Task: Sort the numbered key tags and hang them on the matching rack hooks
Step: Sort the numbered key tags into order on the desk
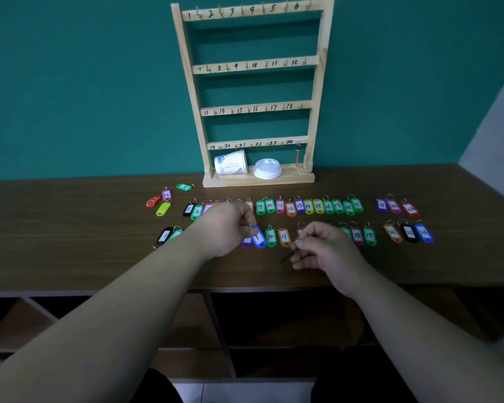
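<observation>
Sorting nearly done: coloured plastic key tags (309, 206) lie in two numbered rows around both hands. Left hand (227, 228) pinches blue plastic tag (258, 237); right hand (328, 247) pinches small metal ring (296, 242). Pale wooden rack (317, 82) beyond: apparently one orange tag (297, 159) hung.

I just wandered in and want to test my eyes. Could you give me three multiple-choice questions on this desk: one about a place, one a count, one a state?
1. Where is the paper cup?
A on the rack's base
B among the tags
C on a hook

2. How many numbered rails has the rack?
A three
B four
C six

3. The rack's hooks are:
A all full
B half full
C nearly all bare

Answers:
1 A: the paper cup lies tipped over on the base of the rack.
2 B: four rails run from 1 to 24.
3 C: only one tag hangs, by 24.
</observation>
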